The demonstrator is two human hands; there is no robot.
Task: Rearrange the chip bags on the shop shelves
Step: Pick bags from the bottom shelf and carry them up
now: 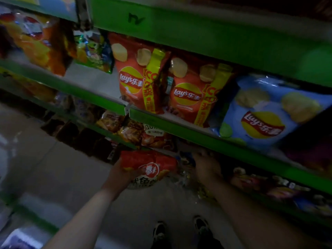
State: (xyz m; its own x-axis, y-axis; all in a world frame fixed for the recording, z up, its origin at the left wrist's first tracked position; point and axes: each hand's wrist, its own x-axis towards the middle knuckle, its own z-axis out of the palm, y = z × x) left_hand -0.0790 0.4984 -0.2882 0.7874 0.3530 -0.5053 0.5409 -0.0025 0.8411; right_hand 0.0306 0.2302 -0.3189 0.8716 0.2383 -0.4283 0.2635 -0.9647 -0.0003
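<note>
My left hand (119, 174) holds a red snack bag (149, 165) from below, just in front of the lower shelf. My right hand (206, 163) reaches under the green shelf edge (197, 136) into the dark lower shelf; whether its fingers grip anything there is hidden. On the shelf above stand two red Lay's bags (138, 76) (193, 92) side by side, and a light blue Lay's bag (269, 114) leans to their right.
Orange and green snack bags (43, 42) fill the shelf's left part. Brown and orange packets (133, 130) sit on the lower shelf, more packets (269, 184) at the right. A green shelf front (197, 31) hangs overhead. Grey floor and my shoes (179, 230) lie below.
</note>
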